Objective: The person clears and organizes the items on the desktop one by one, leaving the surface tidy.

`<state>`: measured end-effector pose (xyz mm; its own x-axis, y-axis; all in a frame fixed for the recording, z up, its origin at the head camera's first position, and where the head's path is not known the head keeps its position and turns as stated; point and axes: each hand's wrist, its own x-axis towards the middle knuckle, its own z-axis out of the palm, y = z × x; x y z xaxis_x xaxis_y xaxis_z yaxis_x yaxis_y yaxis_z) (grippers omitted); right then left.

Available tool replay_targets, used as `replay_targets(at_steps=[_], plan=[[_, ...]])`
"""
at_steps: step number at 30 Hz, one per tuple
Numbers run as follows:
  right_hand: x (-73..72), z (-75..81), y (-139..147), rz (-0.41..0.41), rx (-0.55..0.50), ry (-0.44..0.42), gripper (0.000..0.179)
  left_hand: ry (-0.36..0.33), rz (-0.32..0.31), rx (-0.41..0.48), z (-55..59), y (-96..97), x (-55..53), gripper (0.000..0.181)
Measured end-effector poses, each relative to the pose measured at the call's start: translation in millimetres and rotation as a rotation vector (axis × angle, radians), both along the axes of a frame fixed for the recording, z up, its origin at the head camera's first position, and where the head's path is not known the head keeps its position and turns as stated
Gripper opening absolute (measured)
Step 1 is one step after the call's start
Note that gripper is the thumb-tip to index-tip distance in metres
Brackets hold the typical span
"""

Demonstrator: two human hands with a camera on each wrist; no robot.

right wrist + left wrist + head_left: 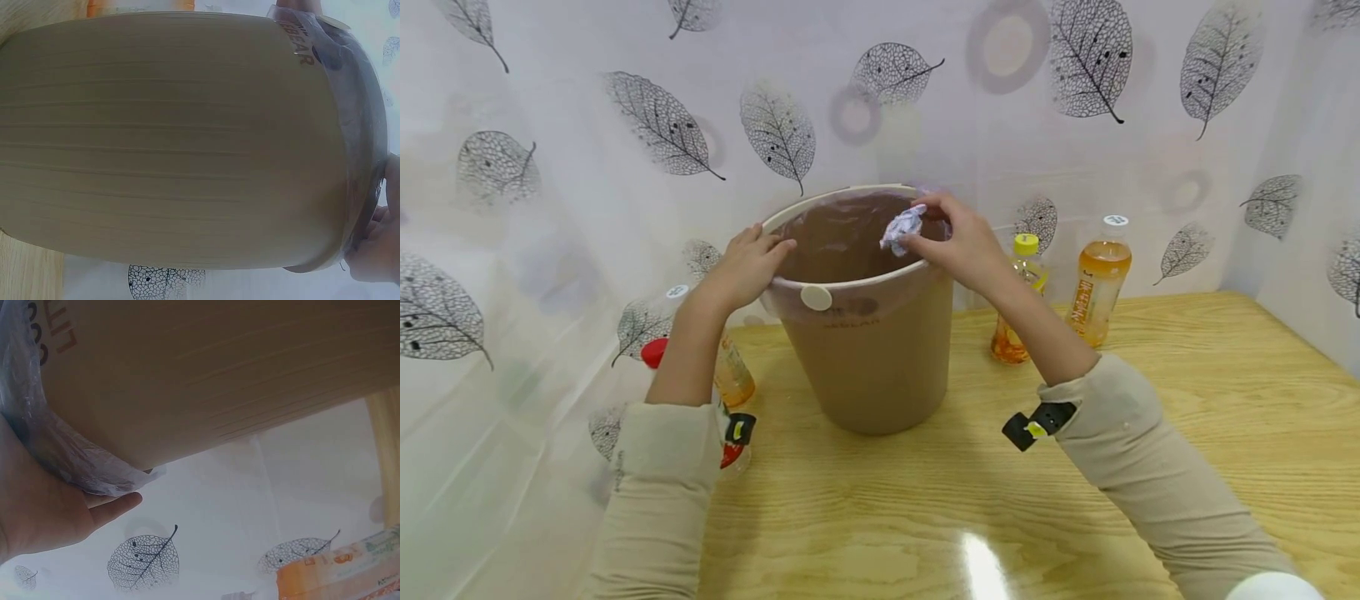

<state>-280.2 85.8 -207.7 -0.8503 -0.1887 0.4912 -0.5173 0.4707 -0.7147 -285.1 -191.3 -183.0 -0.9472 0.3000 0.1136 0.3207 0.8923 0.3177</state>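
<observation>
Closest to the head camera are the two beige sleeves (pixel 658 492), each with a little black clip thing near the cuff, stretched out over a glossy wooden table (pixel 1187 433). The left hand (pixel 743 268) rests on the left rim of the tan trash bin (pixel 872 350), fingers fairly straight and flat against the clear bag liner (pixel 850 242) folded over the edge; the left wrist view shows the palm right against that crinkly plastic. The right hand (pixel 958 243) pinches a crumpled wad of paper (pixel 902 228) between thumb and fingertips, holding it just over the bin's opening on the right side of the rim. The bin stands upright mid-table. Behind it on the right are two tea bottles, a yellow-capped one (pixel 1019 300) and a white-capped one (pixel 1100 279). Another bottle with a red cap (pixel 657 351) sits left, partly hidden by the forearm.
</observation>
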Motion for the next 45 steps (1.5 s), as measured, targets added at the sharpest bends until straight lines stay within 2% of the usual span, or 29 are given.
replay_targets(at_steps=[15,21,29,34,45], plan=[[1.6,-1.9,0,0.031,-0.044,-0.01,0.047,-0.014,0.009,0.0,0.5,0.4,0.6,0.061],[0.6,-4.2,1,0.033,-0.055,0.011,0.046,-0.017,0.016,0.006,0.0,0.6,0.1,0.061],[6.6,-6.3,6,-0.038,-0.001,0.084,0.048,-0.008,0.009,0.005,0.2,0.6,0.8,0.061],[13.8,-7.3,16,-0.059,-0.01,0.124,0.047,-0.001,0.006,0.009,-0.3,-0.1,0.6,0.061],[25.9,-21.5,47,-0.137,-0.036,0.14,0.047,0.008,0.0,0.015,0.3,0.7,1.7,0.06]])
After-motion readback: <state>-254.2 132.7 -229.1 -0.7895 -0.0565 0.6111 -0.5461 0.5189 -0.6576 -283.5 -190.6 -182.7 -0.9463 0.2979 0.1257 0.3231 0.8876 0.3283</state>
